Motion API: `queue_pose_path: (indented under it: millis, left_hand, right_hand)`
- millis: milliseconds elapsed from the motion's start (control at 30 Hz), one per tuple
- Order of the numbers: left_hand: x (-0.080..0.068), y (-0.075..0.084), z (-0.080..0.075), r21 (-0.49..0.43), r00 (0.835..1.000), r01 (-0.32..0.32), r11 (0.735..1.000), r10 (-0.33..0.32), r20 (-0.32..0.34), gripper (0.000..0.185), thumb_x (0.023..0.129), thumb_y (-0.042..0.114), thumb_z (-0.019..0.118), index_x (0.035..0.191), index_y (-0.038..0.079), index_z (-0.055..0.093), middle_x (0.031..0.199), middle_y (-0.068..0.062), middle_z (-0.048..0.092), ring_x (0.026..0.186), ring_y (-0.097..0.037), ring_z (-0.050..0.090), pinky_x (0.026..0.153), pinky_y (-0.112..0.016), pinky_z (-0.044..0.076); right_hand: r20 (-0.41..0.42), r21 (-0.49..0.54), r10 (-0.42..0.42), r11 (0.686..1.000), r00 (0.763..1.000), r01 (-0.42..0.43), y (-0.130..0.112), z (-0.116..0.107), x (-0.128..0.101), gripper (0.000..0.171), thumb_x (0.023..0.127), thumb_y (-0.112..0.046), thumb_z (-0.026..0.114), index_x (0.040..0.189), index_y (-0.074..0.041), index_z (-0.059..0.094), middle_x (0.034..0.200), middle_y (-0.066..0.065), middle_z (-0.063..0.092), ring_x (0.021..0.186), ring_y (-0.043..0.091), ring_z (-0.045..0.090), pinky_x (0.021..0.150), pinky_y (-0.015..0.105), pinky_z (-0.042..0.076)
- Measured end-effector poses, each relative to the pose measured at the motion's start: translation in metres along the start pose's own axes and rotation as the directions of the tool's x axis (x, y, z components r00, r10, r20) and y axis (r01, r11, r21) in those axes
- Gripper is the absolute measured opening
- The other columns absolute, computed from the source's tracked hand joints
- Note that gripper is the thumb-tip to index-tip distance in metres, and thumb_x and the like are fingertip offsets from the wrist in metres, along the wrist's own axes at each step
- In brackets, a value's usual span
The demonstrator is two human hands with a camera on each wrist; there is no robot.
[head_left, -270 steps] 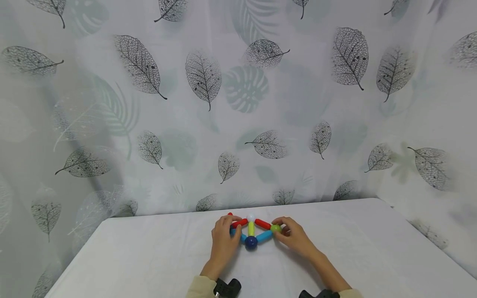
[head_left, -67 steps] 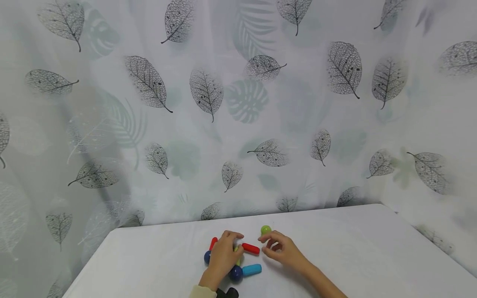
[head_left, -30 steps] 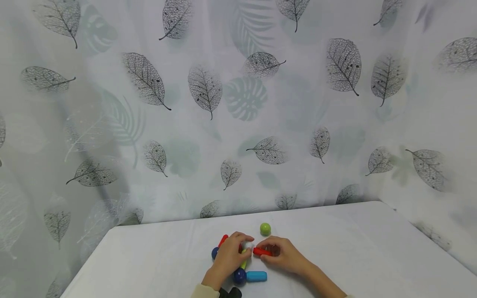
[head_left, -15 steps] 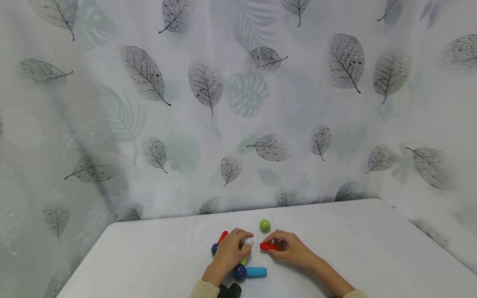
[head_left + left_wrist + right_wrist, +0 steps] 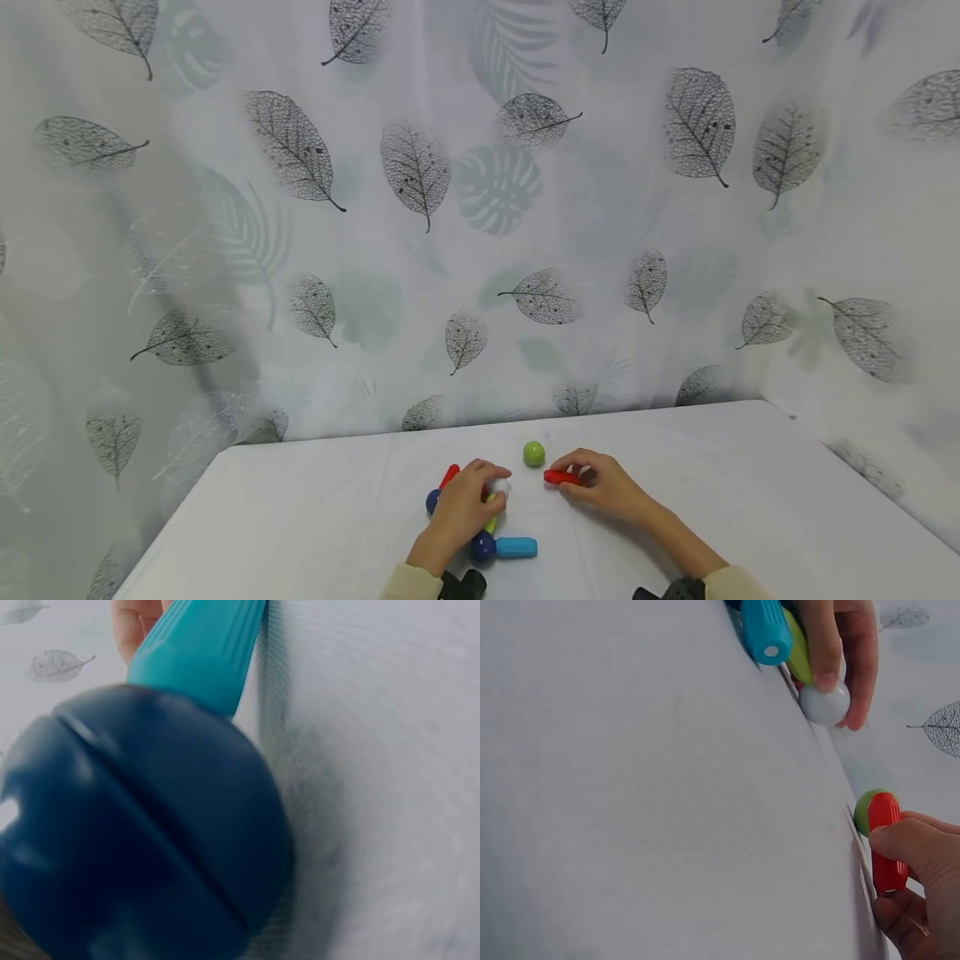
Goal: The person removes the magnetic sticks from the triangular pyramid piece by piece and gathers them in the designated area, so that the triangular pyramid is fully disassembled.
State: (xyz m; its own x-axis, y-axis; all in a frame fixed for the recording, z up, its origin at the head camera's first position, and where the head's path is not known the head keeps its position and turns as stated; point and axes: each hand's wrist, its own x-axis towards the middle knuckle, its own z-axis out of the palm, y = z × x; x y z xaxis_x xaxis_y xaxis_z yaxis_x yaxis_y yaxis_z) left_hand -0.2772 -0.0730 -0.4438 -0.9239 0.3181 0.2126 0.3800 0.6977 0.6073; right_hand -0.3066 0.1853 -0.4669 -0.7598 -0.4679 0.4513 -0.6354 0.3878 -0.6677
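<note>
Table point(image 5: 750, 500) bears red stick point(image 5: 561, 477) pinched by right hand point(image 5: 603, 486).

Your head view is evenly and softly lit, with only faint shadows under your hands and the backdrop bending at the frame edges. Your left wrist view is dim and badly out of focus, a dark blue ball point(image 5: 135, 832) filling it. Your right wrist view looks greyer, sharpest near your fingers.
</note>
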Motion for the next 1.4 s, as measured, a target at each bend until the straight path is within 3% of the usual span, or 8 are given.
queue_pose_path:
  millis: [400,633,833,1133,1400]
  left_hand:
    - [-0.001,0.003,0.001,-0.002,1.0,0.008,1.0,-0.008,0.004,0.026,0.087,0.014,0.068,0.112,0.012,0.072,0.115,-0.008,0.063,0.104,-0.024,0.061,0.091,-0.044,0.052]
    - [0.0,0.004,0.002,0.01,1.0,0.012,1.0,-0.012,0.009,0.026,0.087,0.014,0.067,0.112,0.012,0.072,0.115,-0.006,0.064,0.102,-0.022,0.062,0.09,-0.043,0.053]
    - [0.001,0.003,0.001,0.019,1.0,0.013,1.0,-0.013,0.01,0.026,0.087,0.015,0.067,0.113,0.014,0.072,0.116,-0.006,0.064,0.103,-0.022,0.062,0.091,-0.042,0.053]
    - [0.002,0.003,0.0,0.02,1.0,0.012,1.0,-0.012,0.003,0.026,0.087,0.015,0.068,0.112,0.014,0.072,0.115,-0.006,0.064,0.105,-0.023,0.062,0.091,-0.043,0.052]
    - [0.001,0.0,0.0,0.037,1.0,0.019,0.999,-0.019,0.006,0.025,0.088,0.016,0.067,0.112,0.015,0.072,0.115,-0.005,0.063,0.096,-0.018,0.061,0.088,-0.039,0.054]
  right_hand:
    - [-0.079,-0.095,0.184,0.977,0.98,-0.191,0.014,-0.008,0.006,0.024,0.085,-0.008,0.074,0.108,-0.006,0.069,0.103,0.008,0.067,0.085,0.011,0.056,0.074,0.021,0.053]
    - [-0.152,-0.144,0.204,0.963,0.967,-0.226,0.009,-0.008,0.011,0.022,0.083,-0.001,0.073,0.105,-0.004,0.069,0.105,0.012,0.068,0.087,0.022,0.06,0.075,0.023,0.053]
    - [-0.189,-0.198,0.25,0.937,0.95,-0.286,0.007,-0.006,0.015,0.023,0.083,0.003,0.071,0.105,-0.004,0.07,0.105,0.011,0.068,0.081,0.016,0.052,0.07,0.021,0.049]
    - [-0.195,-0.214,0.261,0.93,0.946,-0.3,0.009,-0.002,0.017,0.026,0.084,0.003,0.07,0.108,-0.006,0.07,0.105,0.01,0.067,0.082,0.016,0.047,0.068,0.021,0.046]
    - [-0.22,-0.209,0.176,0.952,0.96,-0.222,0.011,0.0,0.017,0.031,0.079,0.005,0.073,0.107,-0.007,0.07,0.108,0.011,0.068,0.082,0.02,0.049,0.068,0.025,0.043]
